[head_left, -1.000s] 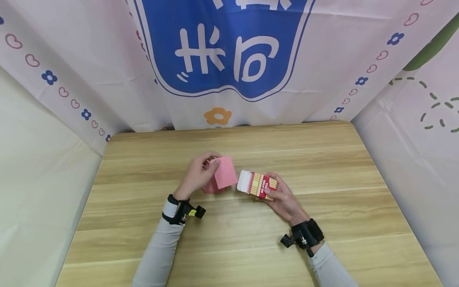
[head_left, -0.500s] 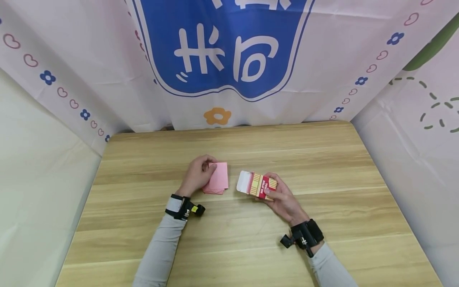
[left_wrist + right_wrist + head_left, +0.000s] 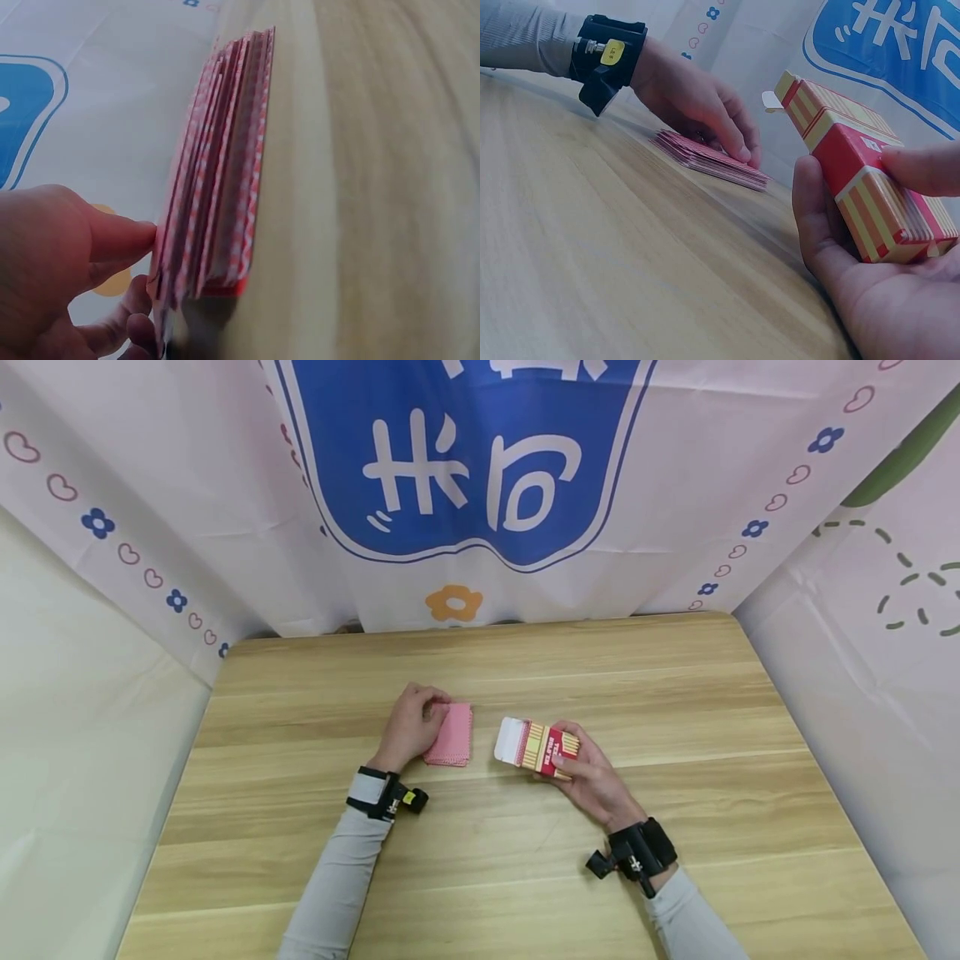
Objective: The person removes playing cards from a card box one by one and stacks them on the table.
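Observation:
My left hand [image 3: 411,727] pinches the far edge of a stack of pink-backed playing cards [image 3: 453,739], with the thumb on top. The stack lies on the table, left of the middle. Seen from the left wrist, the edges of the cards [image 3: 214,172] show uneven gaps between layers. My right hand [image 3: 596,777] grips a red and yellow striped card box [image 3: 551,749], thumb across its printed face. The box is tilted, its white end flap [image 3: 510,741] folded out toward the stack. In the right wrist view, the box [image 3: 862,172] is held above the tabletop.
The wood-grain table [image 3: 480,877] reaches back to a white cloth [image 3: 247,527] with a blue printed sign. Cloth walls stand at the left and right. Each wrist wears a black camera strap, such as the right strap [image 3: 641,853].
The pink card that my left hand held raised and turned has come down onto the stack, which now looks squarer. The left hand shifted slightly left; the right hand and box stayed put.

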A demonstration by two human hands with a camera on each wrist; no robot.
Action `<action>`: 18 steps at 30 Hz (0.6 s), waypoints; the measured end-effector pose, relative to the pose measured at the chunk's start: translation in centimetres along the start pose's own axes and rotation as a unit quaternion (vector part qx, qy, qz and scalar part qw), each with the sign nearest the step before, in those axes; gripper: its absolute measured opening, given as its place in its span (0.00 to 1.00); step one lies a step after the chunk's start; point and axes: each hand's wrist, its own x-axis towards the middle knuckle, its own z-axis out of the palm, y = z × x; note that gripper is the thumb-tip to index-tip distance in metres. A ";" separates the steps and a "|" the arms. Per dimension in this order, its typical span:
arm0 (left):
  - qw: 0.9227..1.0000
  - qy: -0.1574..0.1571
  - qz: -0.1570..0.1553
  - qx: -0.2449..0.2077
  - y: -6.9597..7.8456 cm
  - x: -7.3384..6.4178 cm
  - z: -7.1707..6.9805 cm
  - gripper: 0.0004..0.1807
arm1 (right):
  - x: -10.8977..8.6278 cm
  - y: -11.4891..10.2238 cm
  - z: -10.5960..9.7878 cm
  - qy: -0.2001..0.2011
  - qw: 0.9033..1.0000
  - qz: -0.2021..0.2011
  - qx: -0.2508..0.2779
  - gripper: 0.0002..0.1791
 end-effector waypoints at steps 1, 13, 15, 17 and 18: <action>1.000 -0.002 0.000 0.003 0.0 0.0 0.0 0.11 | 0.0 0.0 0.0 -0.001 1.000 0.000 -0.001 0.28; 1.000 -0.015 0.013 0.009 0.1 -0.1 -0.5 0.11 | 0.0 -0.1 0.1 -0.005 1.000 -0.001 0.005 0.27; 1.000 -0.010 0.013 0.004 0.2 -0.2 -0.6 0.11 | 0.0 -0.1 0.1 -0.005 1.000 0.000 0.007 0.28; 1.000 0.003 0.023 -0.009 0.5 -0.3 -0.7 0.10 | 0.0 -0.1 0.1 -0.005 1.000 0.002 0.009 0.28; 0.999 0.011 0.033 -0.019 0.9 -0.5 -0.7 0.10 | 0.0 -0.1 0.1 -0.005 1.000 0.002 0.009 0.28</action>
